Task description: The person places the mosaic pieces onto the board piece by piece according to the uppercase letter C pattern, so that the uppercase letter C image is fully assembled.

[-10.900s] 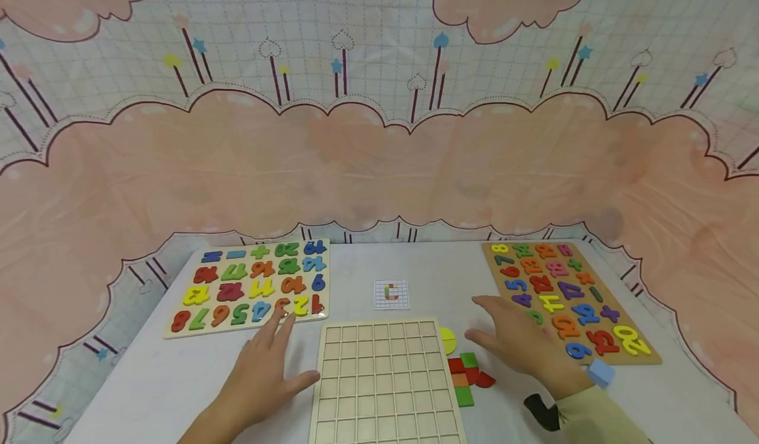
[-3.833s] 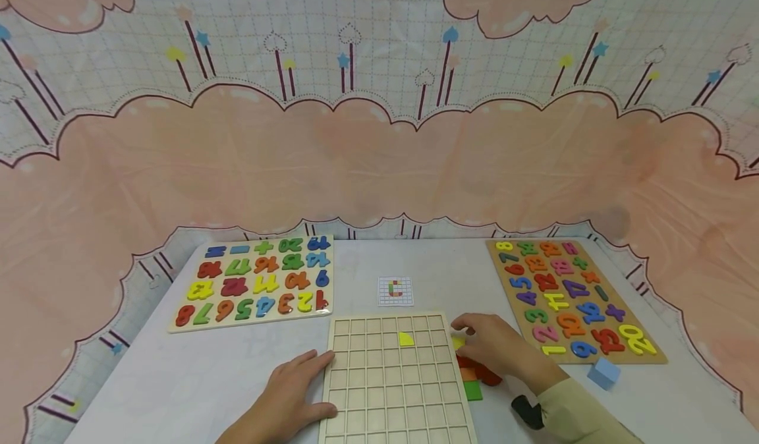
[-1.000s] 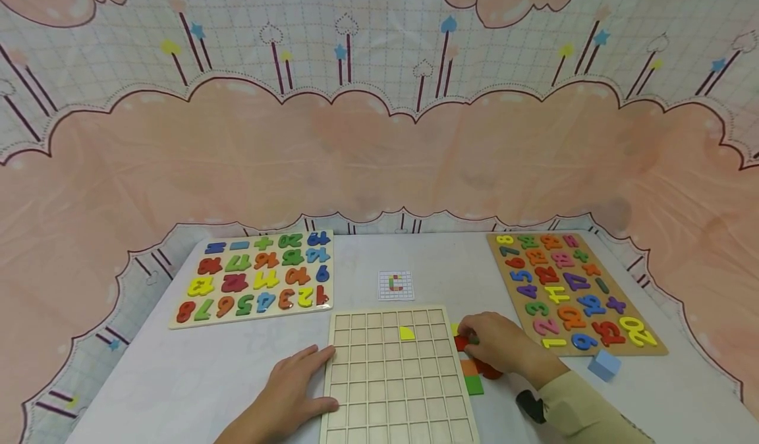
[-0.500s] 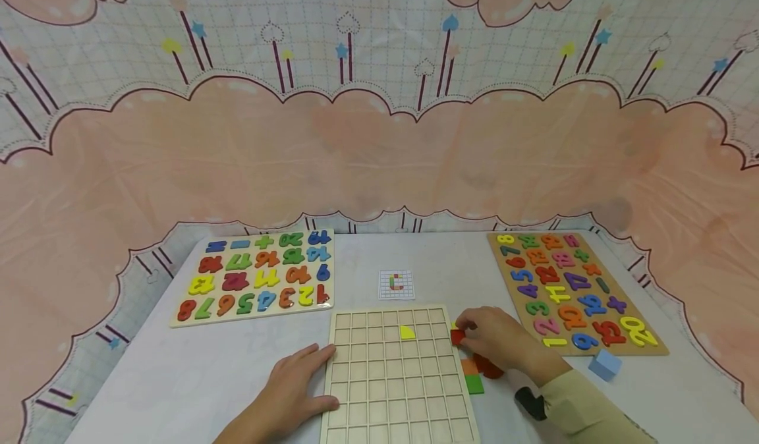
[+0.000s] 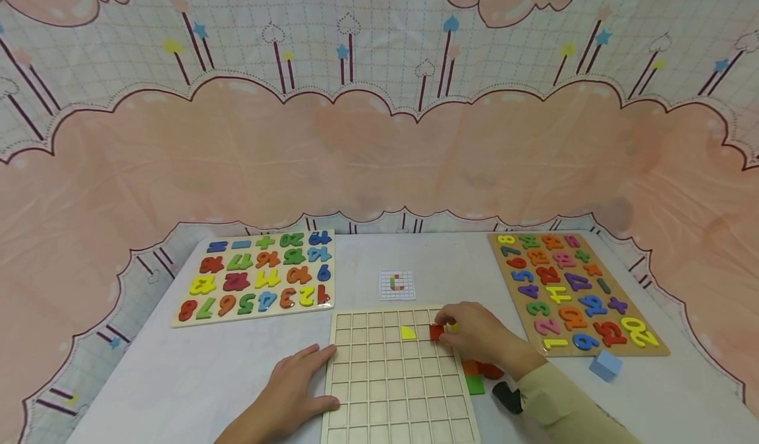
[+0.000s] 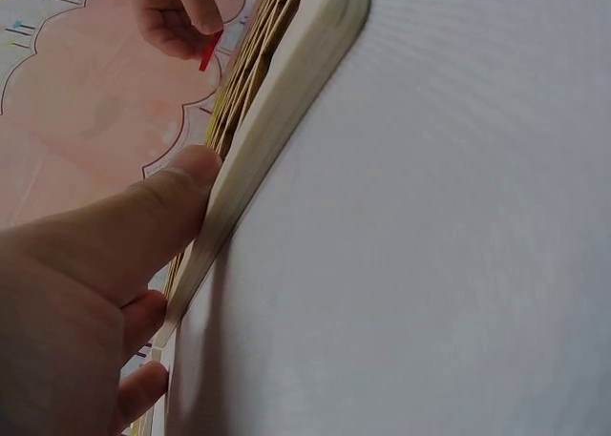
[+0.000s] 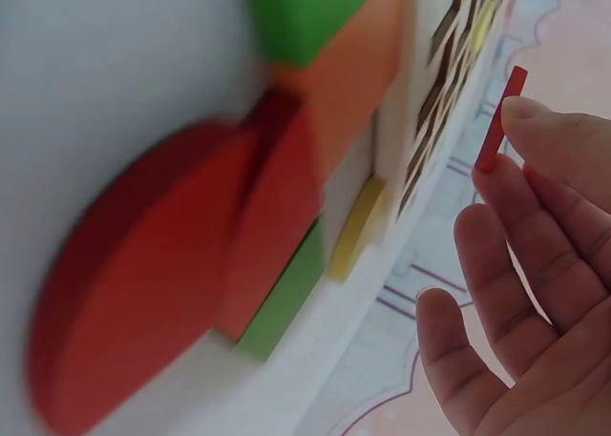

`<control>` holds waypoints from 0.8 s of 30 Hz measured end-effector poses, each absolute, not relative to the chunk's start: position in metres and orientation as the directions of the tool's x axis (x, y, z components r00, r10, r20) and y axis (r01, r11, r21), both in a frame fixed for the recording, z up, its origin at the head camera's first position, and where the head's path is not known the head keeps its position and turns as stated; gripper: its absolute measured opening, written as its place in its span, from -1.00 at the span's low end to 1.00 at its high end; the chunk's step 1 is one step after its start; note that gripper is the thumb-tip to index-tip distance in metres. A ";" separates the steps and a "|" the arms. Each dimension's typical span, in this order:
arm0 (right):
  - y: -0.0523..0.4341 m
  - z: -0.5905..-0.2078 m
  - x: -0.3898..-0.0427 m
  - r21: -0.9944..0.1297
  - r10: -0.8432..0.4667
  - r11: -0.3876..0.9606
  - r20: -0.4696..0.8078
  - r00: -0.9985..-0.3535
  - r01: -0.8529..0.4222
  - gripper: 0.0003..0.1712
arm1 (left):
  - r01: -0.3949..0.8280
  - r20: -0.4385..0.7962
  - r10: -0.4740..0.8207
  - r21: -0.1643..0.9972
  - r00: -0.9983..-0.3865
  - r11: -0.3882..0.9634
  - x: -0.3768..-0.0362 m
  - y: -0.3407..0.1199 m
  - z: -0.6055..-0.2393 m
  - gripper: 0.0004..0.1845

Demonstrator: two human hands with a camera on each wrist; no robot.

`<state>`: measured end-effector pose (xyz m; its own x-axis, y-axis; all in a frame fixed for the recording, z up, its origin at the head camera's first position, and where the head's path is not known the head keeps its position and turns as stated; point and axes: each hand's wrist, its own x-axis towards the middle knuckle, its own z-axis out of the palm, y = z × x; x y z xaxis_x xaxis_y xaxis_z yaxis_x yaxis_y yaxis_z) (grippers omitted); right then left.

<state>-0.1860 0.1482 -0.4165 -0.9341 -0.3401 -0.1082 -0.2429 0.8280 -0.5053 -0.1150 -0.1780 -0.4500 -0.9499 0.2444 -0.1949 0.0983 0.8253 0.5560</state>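
White surface [image 5: 439,253] in front of a peach-and-white cloth backdrop [image 5: 379,161] printed with clouds and small stars. Near its middle lies a wooden grid board [image 5: 385,388]; a yellow quarter-round tile [image 5: 408,332] sits in one cell of the second row from the far edge. Over the board's right-hand side, the right hand [image 5: 477,335] pinches a red tile [image 5: 435,332] between thumb and finger, the other fingers loosely bent. The left hand [image 5: 290,381], fingers spread wide, rests against the board's left edge. Loose green [image 5: 476,385], orange [image 5: 470,367] and red [image 5: 491,371] pieces lie just beside the right edge.

Setting a thin tile well likely means bracing the board with the left hand, squaring the tile to the cell walls, lowering it flat and releasing only once it sits; a tilted corner could catch on a divider.

Toward the surface's far left corner, a number board [image 5: 255,279] shows numerals such as 1 to 8, 19 and 20, with a plus sign. Toward the far right corner, another number board [image 5: 578,296] includes 20. Beyond the grid, a small card [image 5: 397,285] bears a coloured C-like pattern. No brand is legible.
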 end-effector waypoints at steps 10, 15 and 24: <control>0.126 -0.418 -0.194 -0.523 -0.397 0.794 -0.061 -0.916 -0.310 -0.82 | 0.126 -0.165 0.265 0.575 -0.950 0.808 -0.113 -0.178 -0.452 -0.11; 0.118 -0.421 -0.199 -0.540 -0.432 0.769 -0.046 -0.901 -0.341 -0.82 | 0.122 -0.170 0.267 0.581 -0.949 0.804 -0.113 -0.178 -0.451 -0.11; 0.106 -0.424 -0.204 -0.531 -0.449 0.768 -0.048 -0.892 -0.358 -0.83 | 0.123 -0.169 0.264 0.576 -0.950 0.808 -0.114 -0.178 -0.452 -0.11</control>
<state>-0.2042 0.1056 -0.4242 -0.8924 -0.4487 -0.0479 -0.3577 0.7681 -0.5310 -0.1139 -0.1783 -0.4519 -0.9496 0.2641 -0.1688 0.1225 0.8084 0.5757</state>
